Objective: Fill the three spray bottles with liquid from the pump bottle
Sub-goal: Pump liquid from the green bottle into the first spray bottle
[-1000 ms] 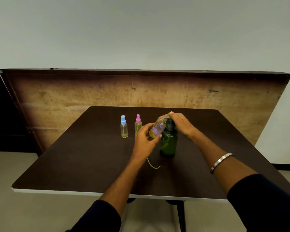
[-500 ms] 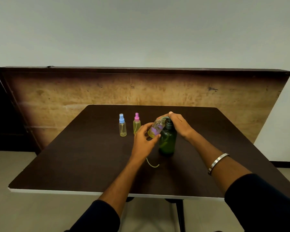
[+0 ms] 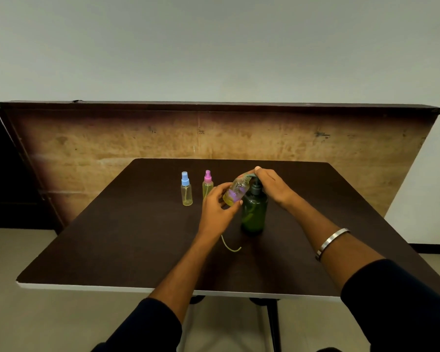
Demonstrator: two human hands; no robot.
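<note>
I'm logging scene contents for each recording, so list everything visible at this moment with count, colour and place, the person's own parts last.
Table: 1, dark brown top with pale front edge, centre of view.
Pump bottle: 1, dark green, upright on the table right of centre.
Open spray bottle: 1, clear with purple print and yellowish liquid, tilted with its mouth at the pump spout.
Blue-capped spray bottle: 1, clear yellowish, upright at far left of the row.
Pink-capped spray bottle: 1, clear yellowish, upright beside the blue-capped one.
Dip tube: 1, pale yellow, curved, lying on the table near the left wrist.
Wooden board: 1, tan, upright behind the table.
Bracelet: 1, silver, right wrist.
Left hand: grips the open spray bottle.
Right hand: rests on the pump head.
</note>
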